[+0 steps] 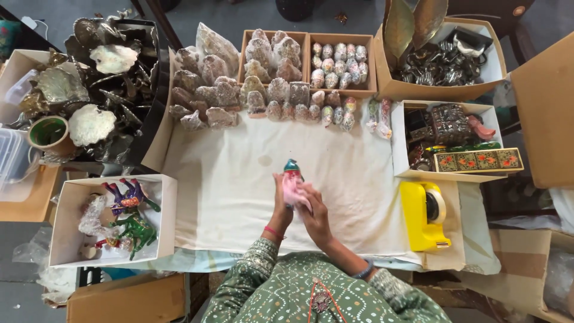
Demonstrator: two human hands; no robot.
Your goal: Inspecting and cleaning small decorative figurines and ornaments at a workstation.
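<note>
Over the middle of a white cloth (227,179) both my hands hold a small pink painted figurine (293,182) with a teal top. My left hand (280,203) grips its left side, a red thread at the wrist. My right hand (315,216) is closed around its lower right side, with a dark band on that wrist. The figurine's base is hidden by my fingers. My green patterned sleeves fill the bottom of the view.
Wrapped figurines (221,90) and small painted eggs (338,63) crowd the cloth's far edge. At left, a white box (164,209) of colourful figurines. At right, a yellow tape dispenser (423,215) and a box of decorated cases (399,137). Metal leaf dishes (89,84) sit far left.
</note>
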